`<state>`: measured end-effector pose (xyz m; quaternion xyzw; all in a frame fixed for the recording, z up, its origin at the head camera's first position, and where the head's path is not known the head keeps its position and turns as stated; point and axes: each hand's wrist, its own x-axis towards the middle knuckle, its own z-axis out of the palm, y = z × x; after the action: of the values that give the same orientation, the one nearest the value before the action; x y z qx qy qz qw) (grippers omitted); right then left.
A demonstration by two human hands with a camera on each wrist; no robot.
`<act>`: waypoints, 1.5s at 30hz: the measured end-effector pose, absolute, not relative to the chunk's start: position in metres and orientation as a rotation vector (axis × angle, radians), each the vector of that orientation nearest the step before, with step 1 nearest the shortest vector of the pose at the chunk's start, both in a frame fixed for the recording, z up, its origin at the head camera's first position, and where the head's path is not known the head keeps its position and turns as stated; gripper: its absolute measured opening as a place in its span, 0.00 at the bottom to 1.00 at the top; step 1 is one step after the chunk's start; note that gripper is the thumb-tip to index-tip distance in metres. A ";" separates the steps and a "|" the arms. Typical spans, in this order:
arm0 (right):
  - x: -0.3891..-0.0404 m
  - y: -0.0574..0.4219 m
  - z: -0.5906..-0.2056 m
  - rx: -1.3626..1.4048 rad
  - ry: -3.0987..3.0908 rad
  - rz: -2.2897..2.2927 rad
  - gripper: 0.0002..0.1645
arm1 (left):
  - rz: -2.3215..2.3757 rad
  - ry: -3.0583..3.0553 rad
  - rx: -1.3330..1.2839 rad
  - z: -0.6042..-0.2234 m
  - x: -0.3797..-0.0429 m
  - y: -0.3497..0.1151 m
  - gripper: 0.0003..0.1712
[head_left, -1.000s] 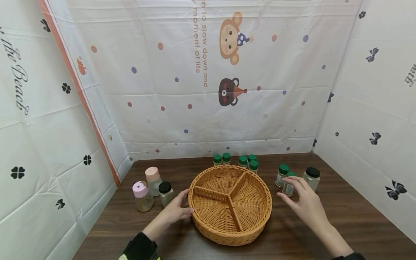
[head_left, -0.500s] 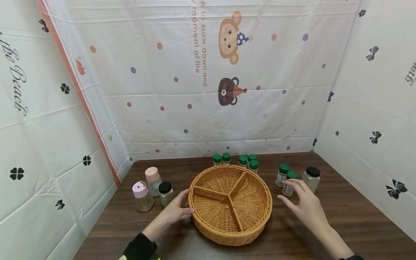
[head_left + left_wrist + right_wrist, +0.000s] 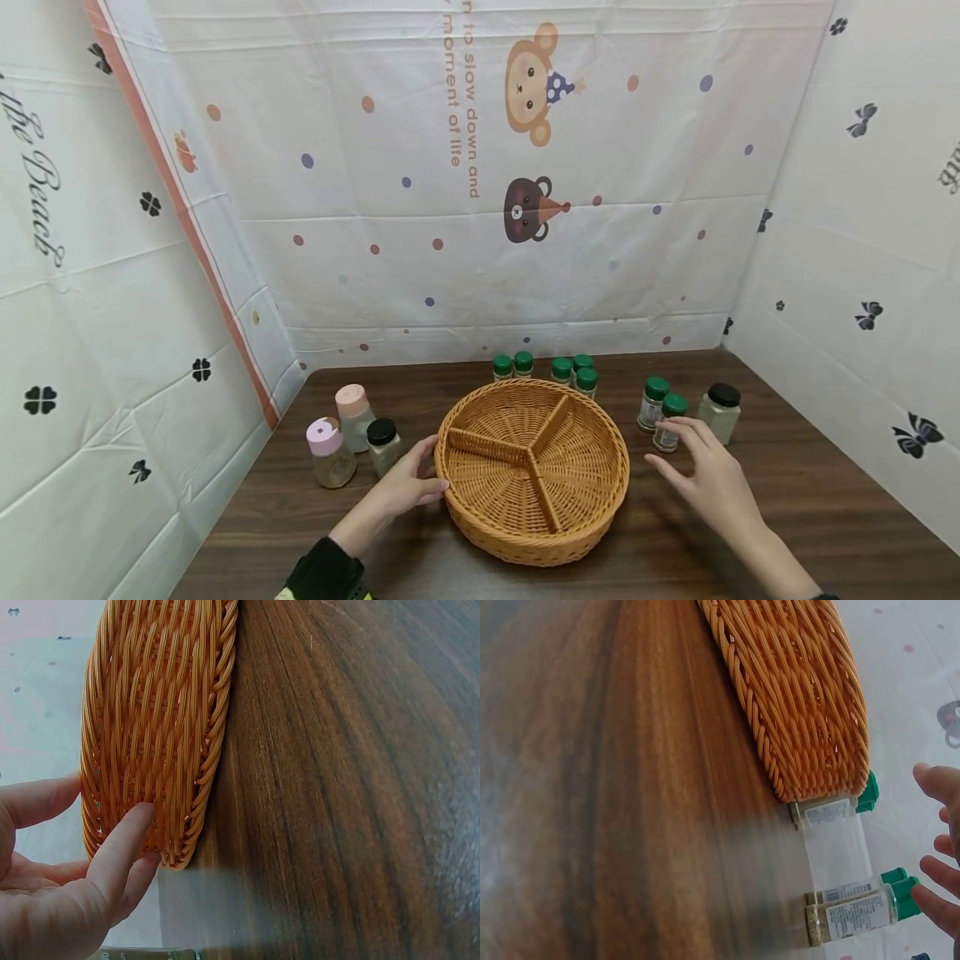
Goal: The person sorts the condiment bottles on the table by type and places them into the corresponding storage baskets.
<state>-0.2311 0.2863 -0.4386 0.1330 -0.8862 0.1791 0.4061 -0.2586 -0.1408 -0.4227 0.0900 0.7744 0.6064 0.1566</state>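
Observation:
A round wicker basket (image 3: 536,550) with three compartments sits on the table. My left hand (image 3: 405,483) touches its left side, thumb at the rim; in the left wrist view the fingers (image 3: 120,847) lie against the woven outer wall. My right hand (image 3: 708,479) hovers with thumb and fingers apart, holding nothing. Just beyond its fingertips stands a green-capped spice jar (image 3: 666,439), partly hidden by the fingers. Another green-capped jar (image 3: 651,408) stands behind it, and a black-capped jar (image 3: 720,417) to its right. In the right wrist view, the fingers (image 3: 937,787) are spread beside green caps (image 3: 904,896).
Left of the basket are a pink-capped jar (image 3: 354,421), a lilac-capped jar (image 3: 333,467) and a black-capped jar (image 3: 385,454). Several green-capped jars (image 3: 561,371) stand behind the basket, partly hidden by it. Printed white cloth (image 3: 375,275) encloses the dark wooden table (image 3: 247,533).
My right hand has drawn slightly back and down from the nearer green-capped jar, showing more of its cap. The left hand and basket hold still.

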 end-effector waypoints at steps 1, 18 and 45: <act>-0.231 0.286 -0.439 0.335 -2.235 0.452 0.35 | 1.735 2.215 0.259 -0.423 -0.259 -0.141 0.45; -0.227 0.294 -0.448 0.322 -2.241 0.463 0.34 | 1.729 2.204 0.268 -0.424 -0.259 -0.142 0.45; -0.225 0.311 -0.446 0.259 -2.217 0.475 0.34 | 1.722 2.220 0.260 -0.424 -0.259 -0.142 0.46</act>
<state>-0.2246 0.3109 -0.4459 0.1030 -0.8832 0.1891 0.4166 -0.2592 -0.1424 -0.4243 0.0911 0.7768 0.6024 0.1593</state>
